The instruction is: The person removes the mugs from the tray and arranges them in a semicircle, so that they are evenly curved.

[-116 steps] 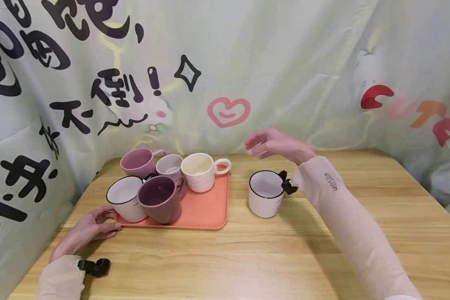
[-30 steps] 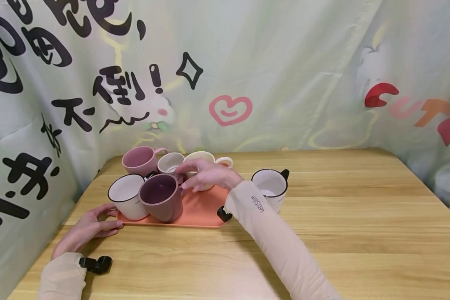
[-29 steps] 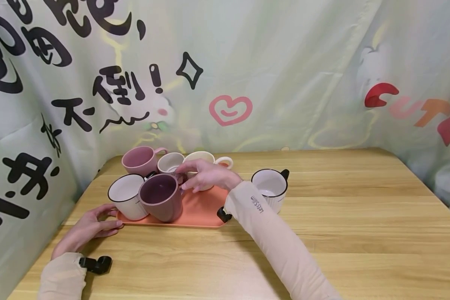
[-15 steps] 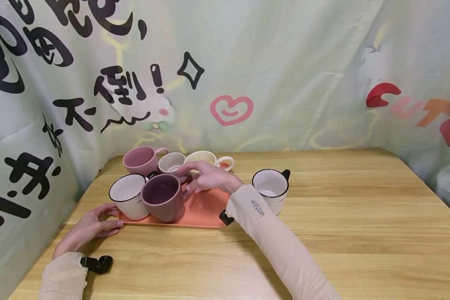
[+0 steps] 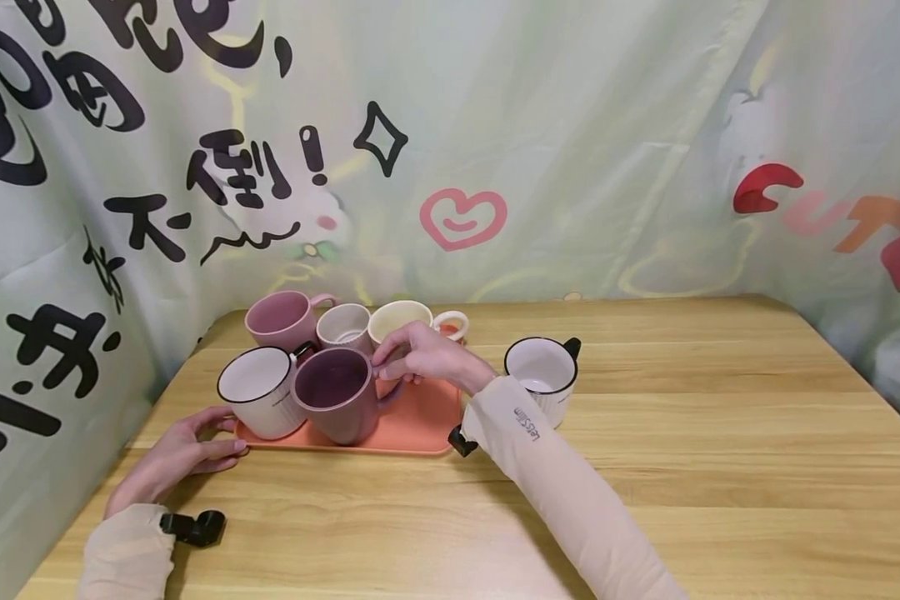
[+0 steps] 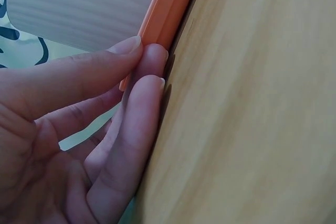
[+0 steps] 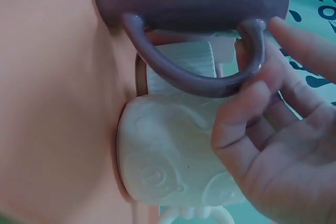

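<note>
From where I sit at the feed, a pale curtain (image 5: 570,150) fills the background, with black lettering on its left and a pink heart near its middle. Below it I have the wooden bench (image 5: 682,517), running from near to far. Two beige sleeves (image 5: 570,492) reach in over its near side, a black clip (image 5: 195,528) at each wrist. On the left of the bench lies the orange tray (image 5: 423,421).

My left hand (image 5: 180,457) pinches the tray at its near left corner, thumb on the rim and fingers against the outer side. My right hand (image 5: 431,354) pinches the handle (image 7: 181,80) of the purple mug (image 5: 337,408) close to the mug's wall. That mug is over the near middle of the tray, mouth up; I can't tell whether its base touches down.

Just left of it stands a white mug (image 5: 258,408) with a black rim. The pink mug (image 5: 281,325) is at the far left, and the cream mug (image 5: 399,321) at the far right, handle pointing right. A black-rimmed cup (image 5: 542,375) stands on the bench, right of the tray, partly behind the right sleeve. Smallest is the grey cup (image 5: 343,325), between pink and cream.
</note>
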